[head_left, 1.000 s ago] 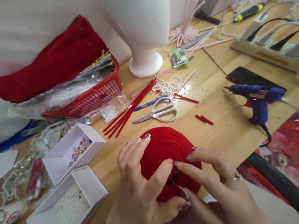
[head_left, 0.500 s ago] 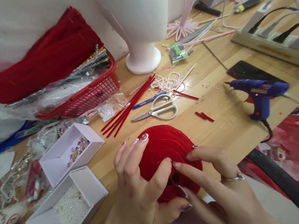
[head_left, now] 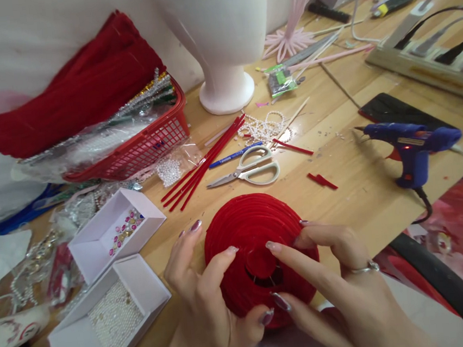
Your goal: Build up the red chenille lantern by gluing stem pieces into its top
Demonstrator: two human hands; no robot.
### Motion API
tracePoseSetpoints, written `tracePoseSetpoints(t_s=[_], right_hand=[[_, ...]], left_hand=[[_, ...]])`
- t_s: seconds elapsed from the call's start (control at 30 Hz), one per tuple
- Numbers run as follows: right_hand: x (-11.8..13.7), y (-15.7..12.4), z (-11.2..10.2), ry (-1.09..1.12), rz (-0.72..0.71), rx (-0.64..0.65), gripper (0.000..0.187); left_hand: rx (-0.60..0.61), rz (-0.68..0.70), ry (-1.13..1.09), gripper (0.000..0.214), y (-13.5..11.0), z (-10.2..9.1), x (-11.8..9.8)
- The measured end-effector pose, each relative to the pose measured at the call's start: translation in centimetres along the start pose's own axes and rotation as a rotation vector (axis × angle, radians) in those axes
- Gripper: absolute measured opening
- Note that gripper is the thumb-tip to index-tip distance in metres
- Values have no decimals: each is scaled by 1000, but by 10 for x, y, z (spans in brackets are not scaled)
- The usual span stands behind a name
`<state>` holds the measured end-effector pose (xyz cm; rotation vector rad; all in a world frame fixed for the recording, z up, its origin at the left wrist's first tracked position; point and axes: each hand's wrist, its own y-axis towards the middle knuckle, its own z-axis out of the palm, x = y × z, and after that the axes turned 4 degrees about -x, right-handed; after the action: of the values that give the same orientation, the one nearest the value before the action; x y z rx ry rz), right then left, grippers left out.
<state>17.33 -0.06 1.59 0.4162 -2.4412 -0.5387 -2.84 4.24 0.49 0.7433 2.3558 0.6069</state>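
Note:
A red, fuzzy, round piece of coiled rings (head_left: 255, 215) sits at the table's front edge. At its centre is a small red disc (head_left: 260, 262), with a dark gap below it crossed by thin wires. My left hand (head_left: 214, 295) is spread at the left side, index tip at the coils and thumb low near the front. From the right, my right hand (head_left: 336, 283) holds the piece, with a finger at the rim, the index tip beside the small disc and the thumb below the gap. Its remaining fingers are hidden.
Beyond lie scissors (head_left: 260, 172), a blue pen (head_left: 236, 155), red stems (head_left: 208, 162) and bead strings (head_left: 266, 128). A glue gun (head_left: 413, 145) stands right. Left are two white boxes (head_left: 153, 208) of gems and beads, plus a red basket (head_left: 147, 143). A white mannequin head (head_left: 223, 43) stands behind.
My left hand has drawn back leftward from the centre, its index finger and thumb parting from my right fingers. The small centre disc and gap now show. The view has shifted slightly.

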Motion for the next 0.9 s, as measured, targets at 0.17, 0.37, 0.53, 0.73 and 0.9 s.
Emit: tracePoseSetpoints(t_s=[0.17,0.37,0.53,0.73,0.9], right_hand=[[0,3,3,13,-17,14,33],[-2,3,4,24,-6,11,33],[-1,4,4,16,-2,-8,27],[-2,6,5,43,-9,-36,28],[-4,2,6,75,-21,-56,26]], left_hand=[[25,8,-44,44,1,0,1],[85,36,-49,45,3,1,0],[108,31,-43,44,5,-1,-1],[33,47,-58,44,3,3,0],[21,61,-92,41,0,5,1]])
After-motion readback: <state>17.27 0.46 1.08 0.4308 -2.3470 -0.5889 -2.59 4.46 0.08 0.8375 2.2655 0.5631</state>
